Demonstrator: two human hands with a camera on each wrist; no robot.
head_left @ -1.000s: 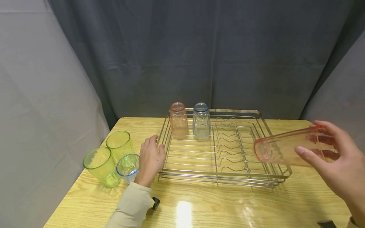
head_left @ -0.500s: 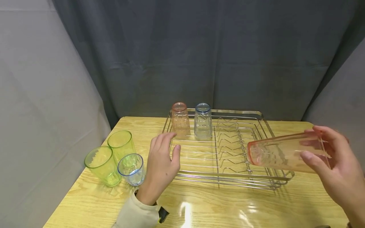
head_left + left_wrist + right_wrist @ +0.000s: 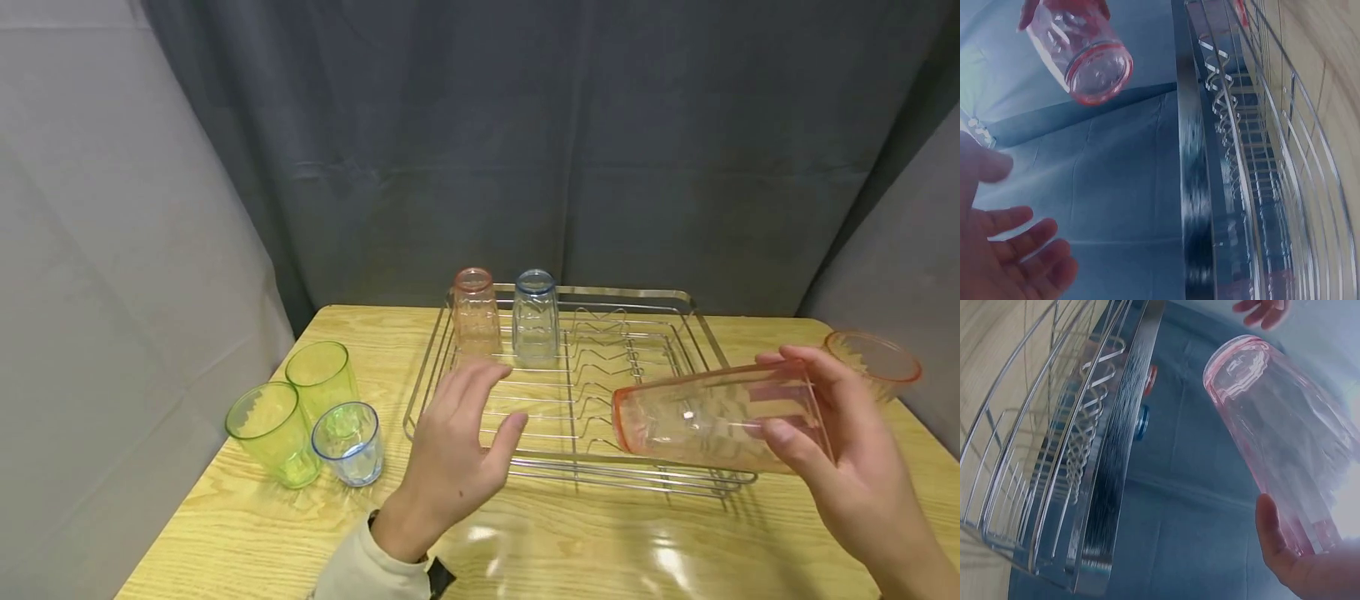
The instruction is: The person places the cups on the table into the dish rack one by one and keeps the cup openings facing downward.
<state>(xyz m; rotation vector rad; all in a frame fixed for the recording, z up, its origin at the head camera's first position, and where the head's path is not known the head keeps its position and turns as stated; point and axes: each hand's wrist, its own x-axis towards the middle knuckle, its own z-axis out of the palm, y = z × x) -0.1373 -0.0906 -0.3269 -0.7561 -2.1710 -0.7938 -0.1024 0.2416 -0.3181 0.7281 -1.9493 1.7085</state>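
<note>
My right hand (image 3: 847, 467) grips a tall pinkish-orange glass (image 3: 705, 417) near its rim. The glass lies tilted on its side in the air over the right front of the wire dish rack (image 3: 667, 457), its base toward the left. In the right wrist view the thumb presses on the glass (image 3: 1285, 431). My left hand (image 3: 457, 450) hovers over the rack's front left part, fingers and thumb spread with nothing between them, apart from the glass. Two glasses stand upside down at the back left of the rack, one pink (image 3: 476, 317) and one blue (image 3: 536, 317).
At the left of the wooden table (image 3: 247, 542) stand two green glasses (image 3: 273, 433) (image 3: 322, 379) and a short blue-rimmed glass (image 3: 348, 446), all upright. Another orange-rimmed glass (image 3: 873, 362) stands at the right, partly behind my right hand. A dark curtain (image 3: 450, 167) hangs behind.
My left hand has left the rack's left side and moved right over it. The right hand has carried the tall glass left and slightly down, uncovering the orange-rimmed glass at the right.
</note>
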